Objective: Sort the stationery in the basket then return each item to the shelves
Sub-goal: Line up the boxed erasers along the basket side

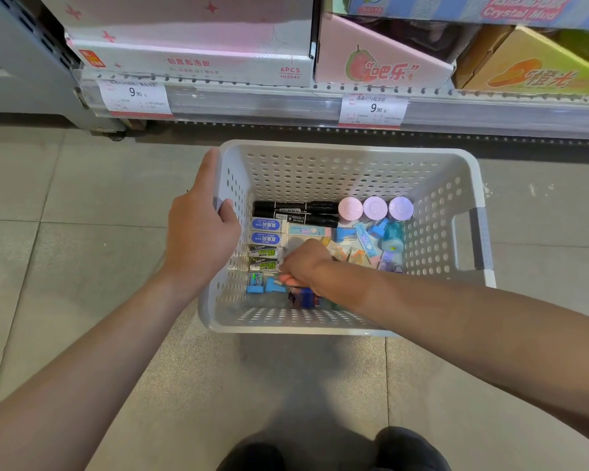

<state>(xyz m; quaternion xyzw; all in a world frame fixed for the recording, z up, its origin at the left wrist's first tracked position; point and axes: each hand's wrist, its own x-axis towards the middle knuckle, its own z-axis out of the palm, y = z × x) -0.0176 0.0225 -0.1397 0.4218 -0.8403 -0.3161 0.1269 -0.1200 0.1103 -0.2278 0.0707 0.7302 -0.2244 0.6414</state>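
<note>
A pale grey perforated basket [354,171] stands on the floor below the shelf. My left hand [201,232] grips its left handle. Inside lie two black markers [296,212], blue-labelled erasers [266,231], green-labelled erasers [264,257], three round pastel lids [374,208], blue sharpeners [264,285] and several small colourful items [364,243]. My right hand [303,266] reaches down into the basket's middle, fingers curled near the green erasers. What its fingers hold is hidden.
The bottom shelf [286,103] runs across the top with price tags [135,96], a pink-white box [191,56], a pink pear box [381,62] and an orange box [531,69]. Grey tile floor surrounds the basket. My dark shoes [334,450] show at the bottom.
</note>
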